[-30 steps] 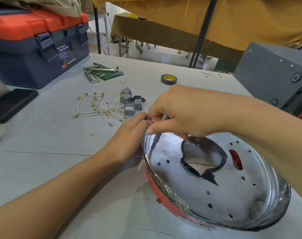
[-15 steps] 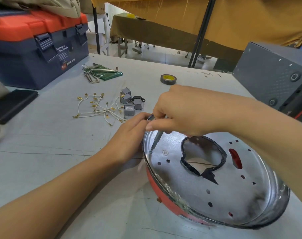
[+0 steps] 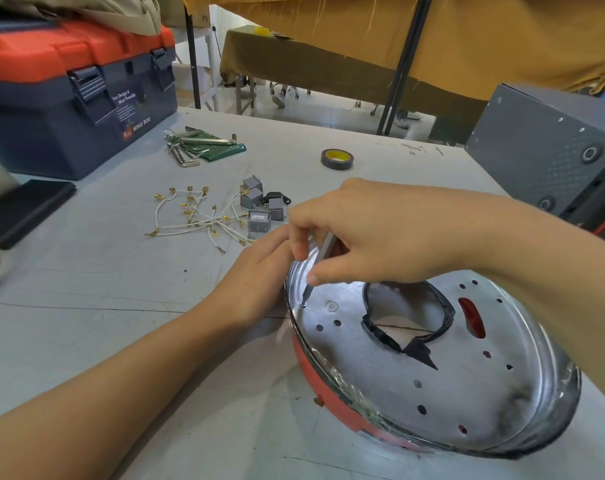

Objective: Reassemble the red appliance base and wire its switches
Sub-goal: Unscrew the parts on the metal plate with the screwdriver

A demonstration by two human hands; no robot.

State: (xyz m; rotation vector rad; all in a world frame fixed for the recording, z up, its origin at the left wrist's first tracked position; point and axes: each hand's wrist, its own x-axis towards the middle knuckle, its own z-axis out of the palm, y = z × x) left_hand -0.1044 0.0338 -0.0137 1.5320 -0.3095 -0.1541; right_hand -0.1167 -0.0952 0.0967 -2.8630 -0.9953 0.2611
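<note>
Risk is nearest: the red appliance base lies tilted on the table, its metal plate uppermost, and the slim screwdriver pinched in the right hand could skip off the rim screw if the base rocks. Left hand rests loosely curled against the rim; grip unclear. Beyond, switches and wires lie loose; the toolbox is latched, contents unseen.

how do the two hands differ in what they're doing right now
The right hand pinches a thin screwdriver, its tip on a screw in the metal plate; the left hand holds no tool. The right hand hovers above the plate; the left rests at the plate's rim, steadying it. Both work on the same red base.
</note>
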